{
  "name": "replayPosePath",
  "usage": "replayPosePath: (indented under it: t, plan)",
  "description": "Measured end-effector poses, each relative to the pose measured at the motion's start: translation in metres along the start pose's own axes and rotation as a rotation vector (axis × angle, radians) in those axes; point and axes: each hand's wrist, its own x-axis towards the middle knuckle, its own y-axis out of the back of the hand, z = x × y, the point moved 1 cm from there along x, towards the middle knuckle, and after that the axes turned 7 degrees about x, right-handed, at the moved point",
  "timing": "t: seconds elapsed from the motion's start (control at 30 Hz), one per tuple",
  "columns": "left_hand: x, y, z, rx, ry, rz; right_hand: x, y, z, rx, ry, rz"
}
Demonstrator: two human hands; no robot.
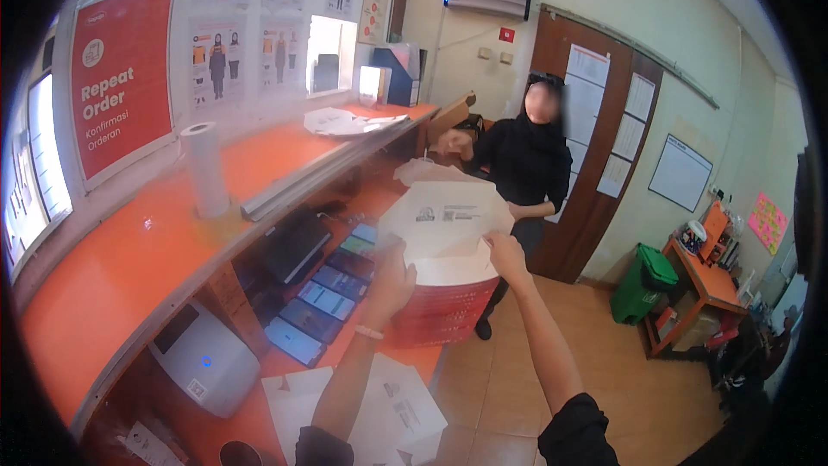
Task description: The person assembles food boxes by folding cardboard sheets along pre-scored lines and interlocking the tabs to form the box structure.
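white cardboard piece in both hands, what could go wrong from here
The white, creased cardboard piece is held near its edges by the left hand and right hand; uneven pulling might bend it out of shape.

The row of flat rectangular phones with lit screens lies beside the left hand, so a sideways swing could knock one.

The person in black clothing stands beyond the cardboard, so a forward push might bump them.

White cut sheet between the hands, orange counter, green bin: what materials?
White cut sheet: likely thin paperboard, matte; it has crisp angled corners and no shine.
Orange counter: probably laminate or painted board, glossy; the smooth top shows pale reflections.
Green bin: looks like moulded plastic, judging by its even colour and lidded shape; finish unclear at this distance.
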Motion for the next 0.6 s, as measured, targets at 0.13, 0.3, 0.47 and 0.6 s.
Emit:
replayPosePath:
  t: [0.13,0.3,0.47,0.6]
  plan:
    - [0.008,-0.002,-0.009,-0.026,0.093,-0.079,0.003,-0.003,0.0,0.037,-0.043,-0.025]
    - [-0.009,-0.001,-0.014,-0.301,-0.026,0.031,-0.004,-0.007,0.017,0.219,-0.009,-0.005]
    - [-0.169,0.033,0.01,-0.133,0.003,-0.417,-0.081,0.008,0.031,1.051,-0.517,-0.109]
    - [-0.298,0.044,0.028,0.426,0.044,-1.15,-0.164,0.013,0.027,1.092,-0.579,-0.331]
